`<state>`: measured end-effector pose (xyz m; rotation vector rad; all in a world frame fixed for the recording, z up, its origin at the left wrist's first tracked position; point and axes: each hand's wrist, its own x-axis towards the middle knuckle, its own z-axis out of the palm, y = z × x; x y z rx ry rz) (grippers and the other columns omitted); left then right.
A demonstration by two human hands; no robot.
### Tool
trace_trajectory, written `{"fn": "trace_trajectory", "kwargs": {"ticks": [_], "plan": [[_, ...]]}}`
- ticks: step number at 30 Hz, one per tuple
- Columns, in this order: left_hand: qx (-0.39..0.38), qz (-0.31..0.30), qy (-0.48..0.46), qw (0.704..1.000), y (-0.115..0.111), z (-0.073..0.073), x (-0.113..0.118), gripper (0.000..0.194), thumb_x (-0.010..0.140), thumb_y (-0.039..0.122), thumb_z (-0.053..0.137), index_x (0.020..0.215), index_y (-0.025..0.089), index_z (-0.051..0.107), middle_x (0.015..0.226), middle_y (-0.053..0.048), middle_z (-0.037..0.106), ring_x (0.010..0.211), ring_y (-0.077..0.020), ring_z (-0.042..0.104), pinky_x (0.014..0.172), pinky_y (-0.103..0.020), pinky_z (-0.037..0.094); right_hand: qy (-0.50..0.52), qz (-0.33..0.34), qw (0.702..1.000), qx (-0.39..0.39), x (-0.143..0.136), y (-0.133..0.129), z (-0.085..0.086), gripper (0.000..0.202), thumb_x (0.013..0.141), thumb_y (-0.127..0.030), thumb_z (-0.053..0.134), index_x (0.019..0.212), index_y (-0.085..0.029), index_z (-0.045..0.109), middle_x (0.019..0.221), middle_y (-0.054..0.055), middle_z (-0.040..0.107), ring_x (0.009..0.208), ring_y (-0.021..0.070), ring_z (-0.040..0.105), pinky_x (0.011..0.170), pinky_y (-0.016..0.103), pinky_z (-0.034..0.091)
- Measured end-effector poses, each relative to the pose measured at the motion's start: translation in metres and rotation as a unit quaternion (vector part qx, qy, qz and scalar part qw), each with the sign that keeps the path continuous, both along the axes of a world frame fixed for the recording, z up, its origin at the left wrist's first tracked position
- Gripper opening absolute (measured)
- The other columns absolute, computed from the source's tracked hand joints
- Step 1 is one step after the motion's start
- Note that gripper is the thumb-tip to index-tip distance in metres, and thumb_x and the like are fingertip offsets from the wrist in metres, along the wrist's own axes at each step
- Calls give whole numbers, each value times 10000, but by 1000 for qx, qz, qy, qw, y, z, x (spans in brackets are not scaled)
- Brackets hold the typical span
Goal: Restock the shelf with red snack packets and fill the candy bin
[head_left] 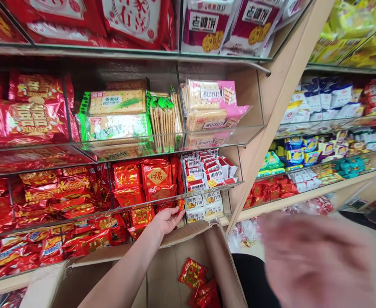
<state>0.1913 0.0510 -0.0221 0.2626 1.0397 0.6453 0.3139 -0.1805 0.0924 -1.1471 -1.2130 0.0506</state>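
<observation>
My left hand (168, 220) reaches over the cardboard box (162, 273) to the lower shelf. Its fingers are closed round a small red snack packet (180, 205) at the shelf's right end, beside white cracker packets (204, 207). Inside the box lie a few loose red and gold packets (192, 273). On the right, close to the camera, my right hand (316, 261) is smeared by motion. Its fingers cannot be made out, nor whether anything is in them.
Shelves with clear fronts hold green-edged crackers (117, 124), pink-edged crackers (210, 102) and red packets (157, 177). A slanting wooden upright (281, 94) divides them from another shelf unit at the right. A dark trouser leg (252, 278) is beside the box. A dark shoe (368, 218) shows at the far right.
</observation>
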Motion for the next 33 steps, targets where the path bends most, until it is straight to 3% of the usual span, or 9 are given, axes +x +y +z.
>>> {"fn": "trace_trajectory", "kwargs": {"ticks": [1,3,5,7,10,13,21,25,33], "plan": [[-1,-1,5,1000,-1,1,-1,131,744,-13,438,765,102,496,686,-63,539,592,-122,574,439,-174,477,-10,27,1000,-13,-2,11,-13,196,822,-213,376,988,-267,464,744,19,538,634,126,520,557,253,426],[-4,-5,17,1000,-2,1,-2,150,745,-22,429,786,105,499,679,-37,524,546,-91,545,388,-141,420,-133,112,977,-126,-7,38,-51,126,778,-203,457,879,-220,530,756,25,556,691,137,523,621,264,425],[-7,-5,28,1000,-3,0,-2,173,759,-11,419,848,112,501,710,-15,519,542,-71,521,371,-125,378,-213,107,952,-192,-12,58,-92,125,785,-185,421,808,-197,544,730,32,558,706,154,518,626,277,414],[-12,0,35,999,-3,-2,-2,174,781,34,422,913,120,494,762,-5,522,561,-61,506,381,-125,371,-240,85,938,-234,-15,65,-124,164,793,-179,394,903,-191,516,767,45,558,740,170,519,642,292,410],[-18,14,35,999,-1,-4,-1,166,798,116,445,957,121,490,818,-13,528,596,-61,507,418,-142,401,-197,105,934,-280,-19,58,-148,313,801,-178,371,1114,-187,356,790,37,555,696,153,532,613,270,420],[-18,30,27,999,-1,-3,-1,170,802,157,453,962,115,492,839,-22,536,623,-69,522,462,-167,442,-162,132,931,-298,-22,51,-152,378,800,-170,362,1165,-202,269,781,20,550,682,144,537,607,256,424],[-5,13,22,1000,-3,0,8,83,730,13,497,787,68,523,735,-63,556,682,-138,575,479,-192,500,-157,137,933,-294,-22,53,-154,401,805,-190,351,1193,-206,254,790,25,547,697,148,539,619,260,424],[-2,8,28,1000,-2,-1,12,71,691,29,554,703,93,526,654,-62,546,617,-146,578,445,-197,499,-160,128,935,-291,-23,53,-156,419,803,-188,356,1208,-207,255,783,20,553,688,144,537,625,259,425],[-2,50,-11,999,-2,-5,8,104,791,124,465,874,104,526,781,-13,559,615,-67,538,497,-180,474,-166,132,931,-299,-21,51,-155,428,797,-170,367,1207,-206,246,787,22,543,697,150,523,636,268,415]]}}
